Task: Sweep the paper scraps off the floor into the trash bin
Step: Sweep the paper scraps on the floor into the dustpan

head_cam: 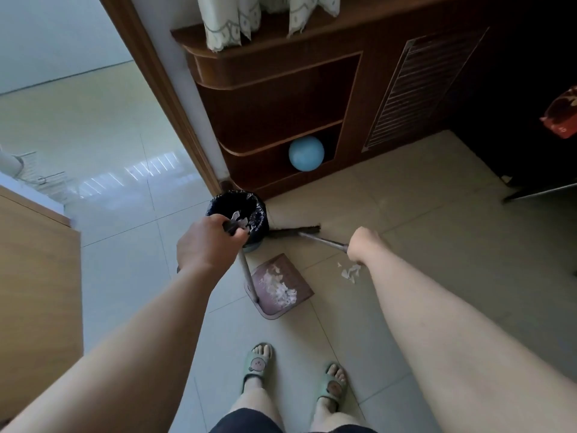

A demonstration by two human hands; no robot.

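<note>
**Broom and dustpan both in hand beside the bin**

The left hand (pixel 208 242) is curled tightly round the dark grip at the top of the dustpan's pole (pixel 246 270). The pole runs from that hand down and slightly to the right, to the near-left edge of the dustpan (pixel 293 276). The pan sits flat on the tiled floor (pixel 131 264), just on the near side of the trash bin (pixel 259 220). Its open mouth points far and right, and its raised back wall is on the near-left side. A heap of white paper scraps (pixel 281 289) lies inside the pan.

The right hand (pixel 362 245) is closed round the metal handle of the broom (pixel 324 241). The broom's long axis slants from this hand away to the far left and low toward the floor. It ends at the broom head (pixel 296 230), whose dark bristles stretch left to right just beside the bin's right side.

The bin is lined with a black bag and stands by the foot of the door frame; a few scraps show inside it. A small cluster of loose scraps (pixel 349 271) lies on the floor right of the pan, close under the right wrist.

Farther back, a blue ball (pixel 306 153) rests on the bottom shelf of a wooden cabinet (pixel 274 101). Two feet in green slippers (pixel 259 360) stand on the near side of the pan.
</note>
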